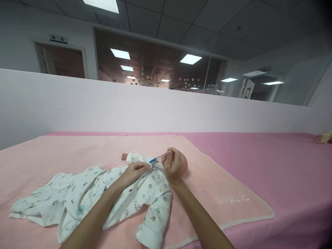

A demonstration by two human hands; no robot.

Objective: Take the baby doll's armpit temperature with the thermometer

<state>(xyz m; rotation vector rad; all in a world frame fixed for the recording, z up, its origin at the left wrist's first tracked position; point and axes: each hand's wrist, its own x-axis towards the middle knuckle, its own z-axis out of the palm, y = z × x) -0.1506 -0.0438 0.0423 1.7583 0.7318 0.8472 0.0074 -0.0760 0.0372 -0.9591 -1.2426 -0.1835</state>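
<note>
A baby doll lies on its back, its head to the right and mostly hidden behind my right hand. It wears a white garment printed with small coloured pictures. My right hand is closed around one end of a slim clear thermometer with a blue tip. That tip points down and left at the garment's neckline, close to my left fingertips; whether it touches the cloth I cannot tell. My left hand pinches the garment's edge near the collar. One doll hand shows past the far sleeve.
Under the doll is a peach blanket with a pale border, spread over a pink cover. Loose printed cloth extends to the left. A low white wall closes off the back. A yellowish object sits at the far right edge.
</note>
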